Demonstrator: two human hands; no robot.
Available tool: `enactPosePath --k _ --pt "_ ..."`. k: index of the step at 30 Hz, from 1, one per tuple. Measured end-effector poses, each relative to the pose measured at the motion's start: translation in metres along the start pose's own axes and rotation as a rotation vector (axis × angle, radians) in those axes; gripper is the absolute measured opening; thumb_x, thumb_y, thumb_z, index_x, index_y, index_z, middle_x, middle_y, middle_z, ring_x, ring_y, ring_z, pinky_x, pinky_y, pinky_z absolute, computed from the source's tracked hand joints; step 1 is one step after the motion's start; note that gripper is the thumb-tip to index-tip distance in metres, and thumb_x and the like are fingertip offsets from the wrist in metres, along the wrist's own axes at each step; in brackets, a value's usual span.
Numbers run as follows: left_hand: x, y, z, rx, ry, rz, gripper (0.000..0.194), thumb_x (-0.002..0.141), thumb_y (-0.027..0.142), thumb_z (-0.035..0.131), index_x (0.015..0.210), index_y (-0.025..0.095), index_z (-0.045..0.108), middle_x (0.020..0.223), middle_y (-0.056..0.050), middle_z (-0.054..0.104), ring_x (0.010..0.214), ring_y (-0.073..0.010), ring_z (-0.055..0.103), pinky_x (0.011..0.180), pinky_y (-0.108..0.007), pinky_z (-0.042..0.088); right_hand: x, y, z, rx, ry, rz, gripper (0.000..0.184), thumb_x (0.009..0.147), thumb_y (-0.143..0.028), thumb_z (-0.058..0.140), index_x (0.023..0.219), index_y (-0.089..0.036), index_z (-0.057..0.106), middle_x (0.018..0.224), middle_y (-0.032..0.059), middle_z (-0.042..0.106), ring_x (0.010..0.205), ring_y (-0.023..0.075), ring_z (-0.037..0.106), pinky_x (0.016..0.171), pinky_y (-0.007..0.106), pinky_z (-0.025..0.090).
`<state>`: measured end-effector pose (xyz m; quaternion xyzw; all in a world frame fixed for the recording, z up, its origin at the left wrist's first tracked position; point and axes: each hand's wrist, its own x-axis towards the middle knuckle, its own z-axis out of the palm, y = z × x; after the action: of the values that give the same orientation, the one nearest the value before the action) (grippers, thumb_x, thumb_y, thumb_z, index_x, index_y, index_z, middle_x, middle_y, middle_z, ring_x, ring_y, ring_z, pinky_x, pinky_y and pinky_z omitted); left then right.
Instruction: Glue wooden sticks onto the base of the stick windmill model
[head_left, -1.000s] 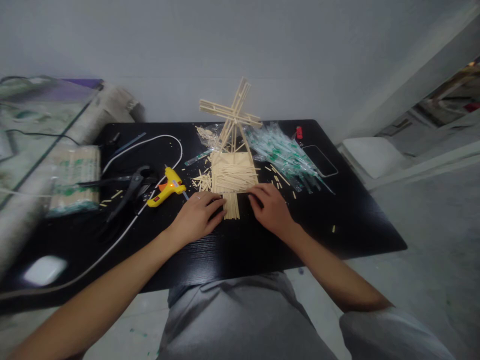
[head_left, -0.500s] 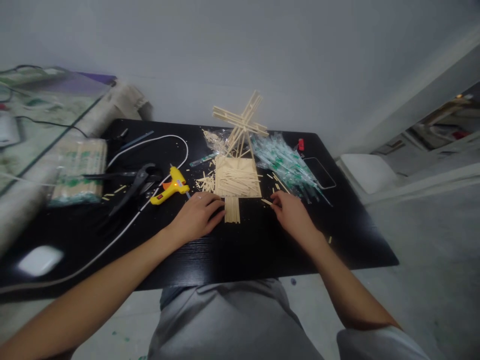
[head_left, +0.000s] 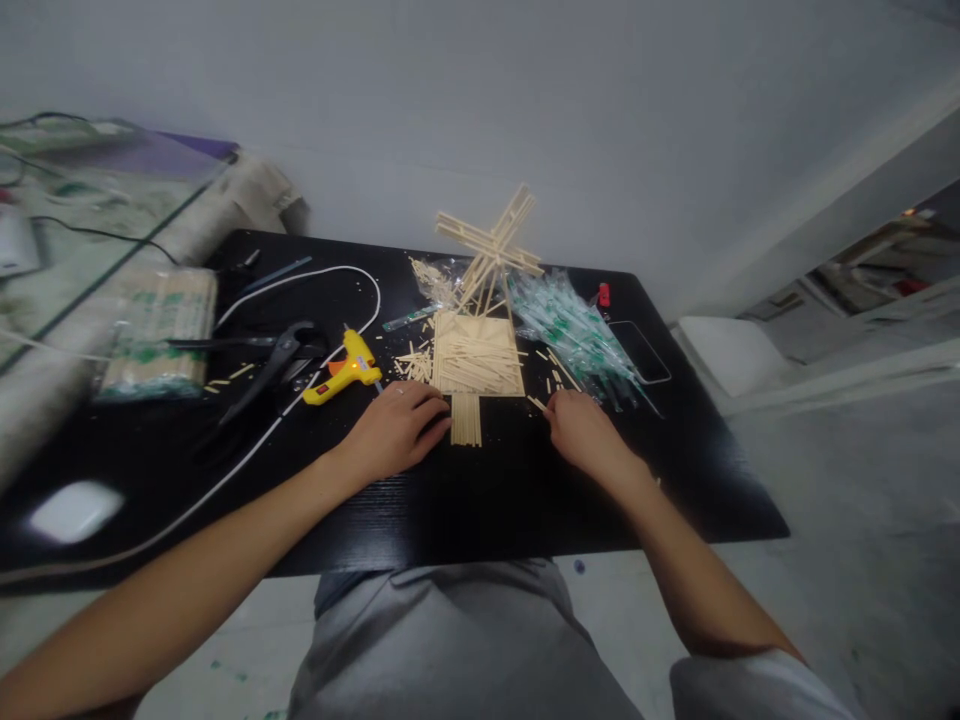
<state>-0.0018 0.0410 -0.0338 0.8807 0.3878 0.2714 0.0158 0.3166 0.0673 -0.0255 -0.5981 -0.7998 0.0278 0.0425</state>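
Note:
A narrow row of thin wooden sticks point(head_left: 466, 420) lies side by side on the black table. My left hand point(head_left: 401, 428) rests palm down at its left, fingers loosely bent and fingertips at the row's edge. On the other side, my right hand point(head_left: 586, 428) has its fingers pinched at the end of a short wooden stick point(head_left: 537, 403). Behind the row is a square wooden panel point(head_left: 480, 327) with many loose sticks point(head_left: 480, 362) heaped on it. Past that rises a windmill-like stick model point(head_left: 495, 245) with crossed blades.
A yellow glue gun point(head_left: 345, 370) and black-handled pliers point(head_left: 274, 365) lie left, by a white cable point(head_left: 255, 455). Bagged sticks point(head_left: 161, 325) lie farther left. Green-and-white plastic packets point(head_left: 574, 330), a phone-like black slab point(head_left: 640, 350) and a red item point(head_left: 604, 294) are at right.
My right hand's fingers have drawn closer together at the short stick. My left hand stays beside the row. The whole view has shifted slightly.

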Motion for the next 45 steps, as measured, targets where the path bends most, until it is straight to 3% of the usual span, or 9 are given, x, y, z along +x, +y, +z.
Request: enactPosePath --k 4,8,13,21,27,31,37,45 --pt "0.0 0.0 0.0 -0.004 0.001 -0.001 0.022 0.103 0.031 0.054 0.107 0.018 0.071 0.108 -0.012 0.073 0.096 -0.0254 0.068 0.088 -0.045 0.055 -0.01 -0.009 -0.005 0.069 0.023 0.002 0.013 0.098 -0.015 0.055 0.09 -0.017 0.065 0.092 0.0162 0.072 0.089 0.0311 0.07 0.079 0.041 0.052" --pt "0.0 0.001 0.0 0.006 -0.005 0.008 0.022 0.104 0.031 0.054 0.106 0.017 0.07 0.109 -0.012 0.073 0.096 -0.025 0.068 0.086 -0.043 0.055 -0.028 -0.027 -0.003 0.18 -0.002 -0.112 0.012 0.098 -0.016 0.056 0.089 -0.021 0.061 0.086 0.0092 0.07 0.08 0.0268 0.067 0.073 0.038 0.051" --pt "0.0 0.0 0.002 0.02 -0.014 0.001 0.02 0.104 0.032 0.054 0.107 0.018 0.068 0.109 -0.011 0.073 0.097 -0.0254 0.068 0.087 -0.043 0.055 -0.037 -0.045 0.006 0.017 0.049 -0.172 0.017 0.1 -0.01 0.051 0.089 -0.019 0.061 0.085 0.0116 0.067 0.079 0.0282 0.064 0.073 0.039 0.049" --pt "0.0 0.002 0.0 0.009 -0.005 -0.045 0.025 0.103 0.032 0.056 0.121 0.016 0.064 0.111 -0.013 0.073 0.1 -0.0277 0.069 0.089 -0.045 0.056 -0.009 -0.025 -0.013 -0.076 -0.089 0.159 0.015 0.101 -0.004 0.049 0.1 -0.011 0.062 0.099 0.0165 0.07 0.094 0.0277 0.068 0.076 0.033 0.045" --pt "0.0 0.001 0.001 0.001 -0.012 -0.049 0.024 0.103 0.032 0.055 0.118 0.016 0.064 0.111 -0.013 0.073 0.1 -0.0276 0.068 0.089 -0.045 0.055 -0.015 -0.023 -0.009 0.112 0.025 0.077 0.01 0.103 -0.014 0.054 0.099 -0.016 0.063 0.097 0.0114 0.07 0.094 0.0266 0.067 0.082 0.034 0.047" --pt "-0.001 0.001 0.002 -0.005 -0.023 -0.048 0.023 0.103 0.032 0.055 0.118 0.016 0.064 0.111 -0.013 0.072 0.101 -0.0273 0.068 0.09 -0.045 0.055 -0.023 -0.034 -0.002 0.166 -0.011 -0.039 0.012 0.102 -0.013 0.055 0.096 -0.017 0.064 0.097 0.0103 0.069 0.092 0.0253 0.066 0.084 0.034 0.048" --pt "-0.001 0.0 0.002 -0.008 -0.018 -0.052 0.023 0.103 0.032 0.054 0.118 0.017 0.064 0.111 -0.013 0.072 0.102 -0.0273 0.068 0.09 -0.045 0.055 -0.021 -0.036 -0.006 0.058 -0.037 0.032 0.014 0.104 -0.015 0.054 0.097 -0.016 0.066 0.1 0.0119 0.069 0.093 0.026 0.066 0.08 0.034 0.046" --pt "0.0 0.001 0.002 -0.006 -0.012 -0.059 0.025 0.103 0.033 0.056 0.121 0.016 0.061 0.111 -0.013 0.073 0.101 -0.0282 0.069 0.089 -0.045 0.056 -0.01 -0.015 -0.013 0.036 -0.022 0.112 0.016 0.102 -0.012 0.054 0.094 -0.016 0.067 0.099 0.0124 0.071 0.093 0.0262 0.067 0.079 0.033 0.044"
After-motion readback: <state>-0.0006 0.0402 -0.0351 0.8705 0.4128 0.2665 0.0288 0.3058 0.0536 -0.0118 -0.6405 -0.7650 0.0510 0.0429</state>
